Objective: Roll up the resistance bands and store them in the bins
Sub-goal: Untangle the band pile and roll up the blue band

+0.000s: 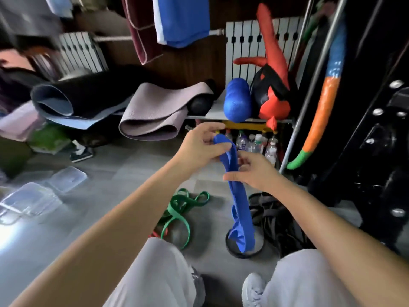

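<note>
The top of the blue resistance band [241, 207] is pinched by the curled fingers of the left hand [202, 145] and gripped just below by the right hand [254, 171], so the rest hangs straight beneath, seemingly readied for rolling.

Pale grey trousers [155, 273], white trainer [252, 289], bare forearms [110, 218].

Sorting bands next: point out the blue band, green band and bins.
blue band [239, 196], head view, hanging middle
green band [178, 204], head view, floor loop
bins [44, 196], head view, nearest bin's wall
</note>
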The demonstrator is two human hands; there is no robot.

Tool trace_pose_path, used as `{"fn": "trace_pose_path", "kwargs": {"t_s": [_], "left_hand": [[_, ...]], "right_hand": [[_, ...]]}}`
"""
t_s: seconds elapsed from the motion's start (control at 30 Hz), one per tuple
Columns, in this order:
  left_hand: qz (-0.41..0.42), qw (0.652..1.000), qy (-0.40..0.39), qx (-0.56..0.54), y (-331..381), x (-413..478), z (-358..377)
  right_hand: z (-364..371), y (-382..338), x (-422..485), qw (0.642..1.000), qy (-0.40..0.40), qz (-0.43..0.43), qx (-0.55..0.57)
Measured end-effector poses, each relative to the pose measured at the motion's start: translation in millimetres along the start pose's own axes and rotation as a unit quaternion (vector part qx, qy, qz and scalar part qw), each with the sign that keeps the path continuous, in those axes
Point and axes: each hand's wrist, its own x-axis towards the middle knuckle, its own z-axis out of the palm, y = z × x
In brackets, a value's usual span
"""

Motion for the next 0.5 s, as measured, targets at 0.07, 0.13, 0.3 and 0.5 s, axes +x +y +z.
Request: {"fn": "trace_pose_path", "kwargs": {"t_s": [0.07,0.13,0.3,0.5], "left_hand": [[0.01,0.999,-0.012,-0.05,21,-16,-5],[0.03,0.997,-0.026,-0.073,41,-28,-8],[0.1,0.991,0.005,-0.087,94,-46,-29],[0.077,0.997,-0.003,-0.028,115,-60,-42]], "right_hand": [[0,-22,-14,1.0,-0.001,-0.028,0.004],[-1,-44,-24,0.999,0.012,-0.05,0.001],[-15,-104,-36,0.993,0.063,-0.094,0.034],[-16,-139,-47,0.993,0.055,-0.103,0.031]]}}
